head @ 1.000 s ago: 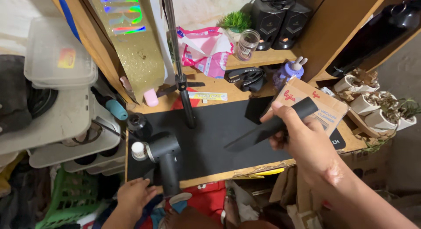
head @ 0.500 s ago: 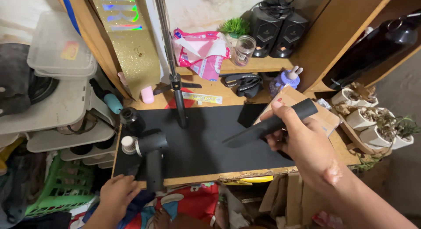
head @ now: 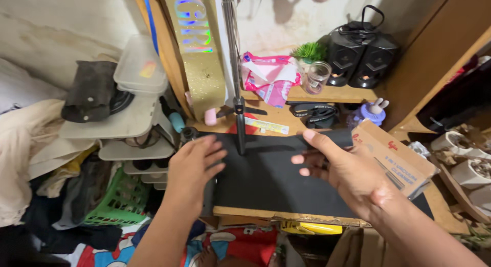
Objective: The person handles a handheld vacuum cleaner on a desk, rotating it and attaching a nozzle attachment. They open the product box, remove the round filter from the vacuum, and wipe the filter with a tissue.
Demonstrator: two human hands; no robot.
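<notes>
Black nozzle in right hand, long axis running 3 to 9 o'clock over the black mat, its far end at 3 by the cardboard box. Left hand spread wide, palm down on a dark device at the mat's 9 o'clock edge

Left hand over black mat, right hand gripping black nozzle

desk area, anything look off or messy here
Nothing looks spilled or broken. The cardboard box lies at an angle on the black mat, overhanging its right edge. Clothes are piled loosely at left beside the green basket. Both hands, left and right, are above the mat.
</notes>
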